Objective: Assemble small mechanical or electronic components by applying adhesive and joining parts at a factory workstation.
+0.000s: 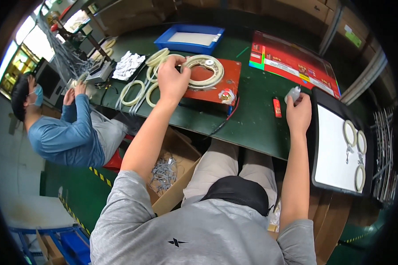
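Observation:
A cream-coloured ring (217, 78) lies on a red board (233, 75) raised above the green table. Its inner band looks metallic, and a small white round piece (209, 62) sits at its upper inner edge. My left hand (171, 81) is closed at the ring's left side, thumb and fingers curled against its rim; the exact contact is partly hidden. To the right, my right hand (299, 112) grips a small translucent bottle (292, 93) with a thin tip pointing up. Just left of that hand lies a small red object (277, 107) shaped like a lighter.
More cream rings (132, 93) lie left of the board. Behind stand a blue tray (163, 40) and a red printed panel (292, 59). A white-lined black tray (329, 150) holds several rings at right. A co-worker (66, 132) sits at left; a carton (174, 194) of grey scraps stands below.

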Motion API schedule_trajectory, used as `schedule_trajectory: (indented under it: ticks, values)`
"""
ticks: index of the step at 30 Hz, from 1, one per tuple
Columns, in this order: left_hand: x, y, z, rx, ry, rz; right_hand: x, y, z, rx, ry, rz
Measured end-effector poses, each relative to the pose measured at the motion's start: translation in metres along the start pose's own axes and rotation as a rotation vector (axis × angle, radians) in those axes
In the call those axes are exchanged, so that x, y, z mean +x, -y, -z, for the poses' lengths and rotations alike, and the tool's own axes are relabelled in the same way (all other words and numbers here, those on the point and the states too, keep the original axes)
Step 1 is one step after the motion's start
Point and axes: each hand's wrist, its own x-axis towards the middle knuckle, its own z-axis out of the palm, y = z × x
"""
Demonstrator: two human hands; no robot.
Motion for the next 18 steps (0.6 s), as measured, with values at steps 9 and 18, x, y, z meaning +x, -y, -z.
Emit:
schedule_trajectory:
  ticks: [9,18]
  values:
    - [-0.007,-0.009,-0.001,-0.306,-0.082,0.205,-0.045,0.020,-0.001,0.012,-0.226,0.167]
    - [-0.011,-0.044,0.026,-0.748,-0.338,0.172,-0.044,0.130,-0.021,0.888,0.485,0.229]
